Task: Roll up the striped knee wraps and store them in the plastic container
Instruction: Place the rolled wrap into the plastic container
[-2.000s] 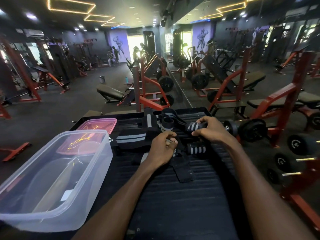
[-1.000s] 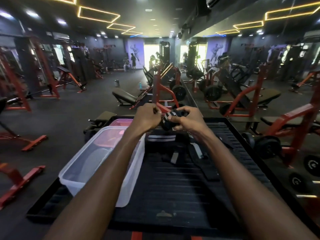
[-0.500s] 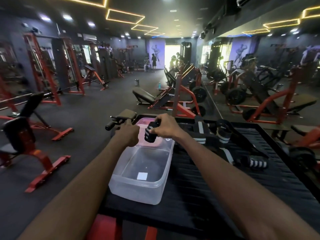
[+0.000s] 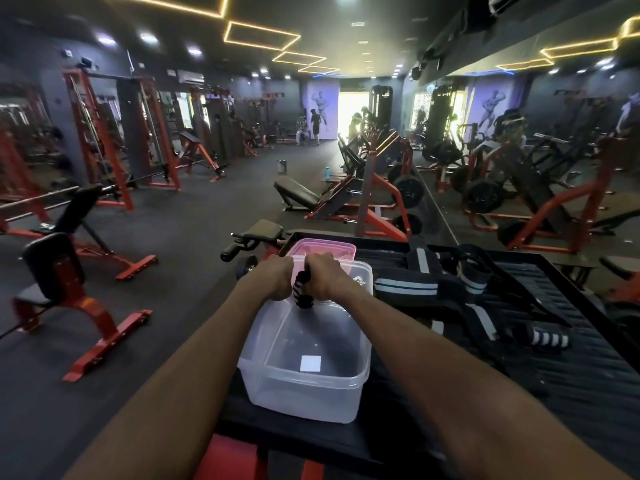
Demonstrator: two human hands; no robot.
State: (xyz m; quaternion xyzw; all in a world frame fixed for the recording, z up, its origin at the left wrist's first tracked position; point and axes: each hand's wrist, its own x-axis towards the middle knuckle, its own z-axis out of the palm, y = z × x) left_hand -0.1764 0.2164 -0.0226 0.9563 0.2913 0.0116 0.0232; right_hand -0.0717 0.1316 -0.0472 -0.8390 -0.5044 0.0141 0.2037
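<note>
A rolled black wrap with white stripes [image 4: 302, 293] hangs over the far end of the clear plastic container [image 4: 304, 393]. My left hand [image 4: 273, 278] and my right hand [image 4: 323, 277] both grip it, one on each side. The container stands on the black ribbed platform [image 4: 571, 386] and holds nothing else that I can see. Right of it lie more striped wraps: a folded one [image 4: 407, 287], a rolled one [image 4: 472, 275] and a small roll [image 4: 549, 339], with loose black straps between them.
A pink lid [image 4: 323, 245] lies behind the container. The platform's left edge drops to the gym floor. Red benches and machines stand left and ahead; a mirror wall runs along the right. Several people stand far back.
Both hands carried the rolled wrap left from the pile to above the container and lowered it. The left hand, apart half a second ago, now grips the roll. My view turned left.
</note>
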